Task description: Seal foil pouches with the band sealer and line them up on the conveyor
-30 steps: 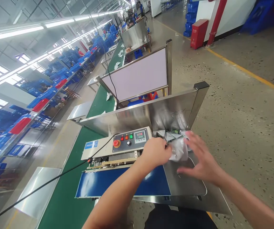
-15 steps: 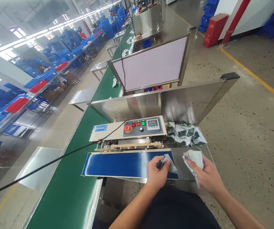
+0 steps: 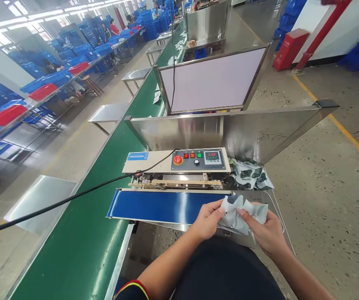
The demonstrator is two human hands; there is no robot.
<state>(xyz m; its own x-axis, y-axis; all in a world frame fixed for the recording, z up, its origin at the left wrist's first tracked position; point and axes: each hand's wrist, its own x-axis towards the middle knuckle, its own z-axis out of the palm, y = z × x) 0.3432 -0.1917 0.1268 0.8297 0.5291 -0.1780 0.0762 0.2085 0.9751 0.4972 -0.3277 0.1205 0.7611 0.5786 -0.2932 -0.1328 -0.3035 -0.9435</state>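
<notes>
My left hand (image 3: 209, 220) pinches a crumpled grey-white pouch with dark green patches (image 3: 234, 218) at its left side. My right hand (image 3: 268, 235) grips a second, paler grey pouch (image 3: 260, 211) between thumb and fingers. Both pouches meet and overlap in front of me, so where one ends and the other begins is hard to make out. Just beyond them is a band sealer (image 3: 148, 165) with lit buttons, a red knob and a digital display. Its blue conveyor belt (image 3: 154, 206) runs leftward from beside my left hand.
More camouflage-patterned pouches (image 3: 250, 175) lie piled at the sealer's right end. A steel partition (image 3: 179, 131) rises behind it. On the left runs a long green conveyor (image 3: 70, 250), crossed by a black cable (image 3: 70, 200). A steel side table (image 3: 38, 202) stands farther left.
My hands have come together, bringing the two pouches into contact. My left hand has moved slightly right, off the blue belt's end. The view has shifted a little.
</notes>
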